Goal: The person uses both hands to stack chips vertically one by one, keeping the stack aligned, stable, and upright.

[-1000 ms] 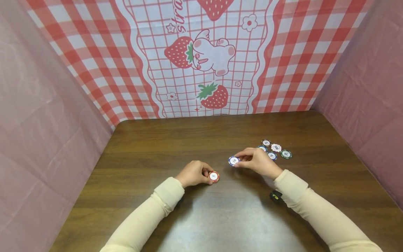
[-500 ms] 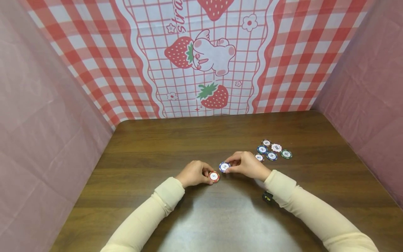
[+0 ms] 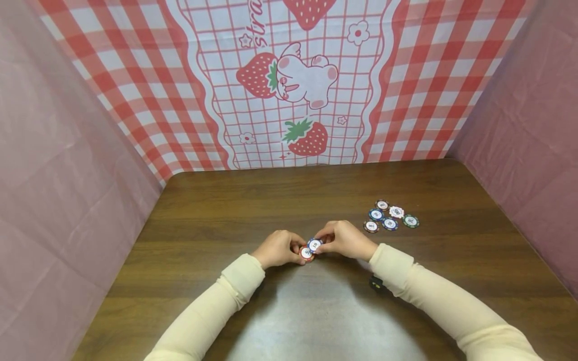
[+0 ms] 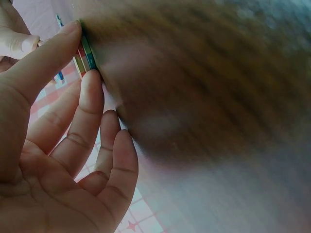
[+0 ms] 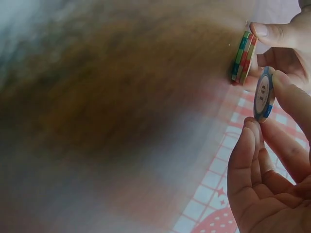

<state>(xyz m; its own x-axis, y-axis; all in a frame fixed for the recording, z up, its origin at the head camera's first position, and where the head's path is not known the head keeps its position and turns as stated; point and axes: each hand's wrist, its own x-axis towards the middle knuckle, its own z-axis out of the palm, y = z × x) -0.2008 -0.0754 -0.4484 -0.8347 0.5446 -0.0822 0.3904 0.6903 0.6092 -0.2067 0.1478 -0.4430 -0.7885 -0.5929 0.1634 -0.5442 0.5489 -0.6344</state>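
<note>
Near the middle of the table, my left hand (image 3: 281, 248) pinches the rim of a low stack of poker chips, topped by a red chip (image 3: 305, 255) marked 5. Under the red chip a green-and-teal chip (image 5: 239, 56) shows at the edge in the right wrist view. My right hand (image 3: 346, 240) holds a blue poker chip (image 3: 314, 245) marked 10 between thumb and fingers. From the head it overlaps the red chip's upper right. In the right wrist view, a gap separates the blue chip (image 5: 264, 94) from the stack.
Several loose chips lie to the right of my right hand, among them a green chip (image 3: 411, 221), a white chip (image 3: 396, 212) and a dark-rimmed chip (image 3: 371, 226). The brown wooden table (image 3: 217, 210) ends at a strawberry-print cloth (image 3: 307, 140). Pink cloth flanks both sides.
My right hand has brought the blue chip left and toward me, until it overlaps the red chip in the head view. More loose chips are uncovered. The left hand stays put.
</note>
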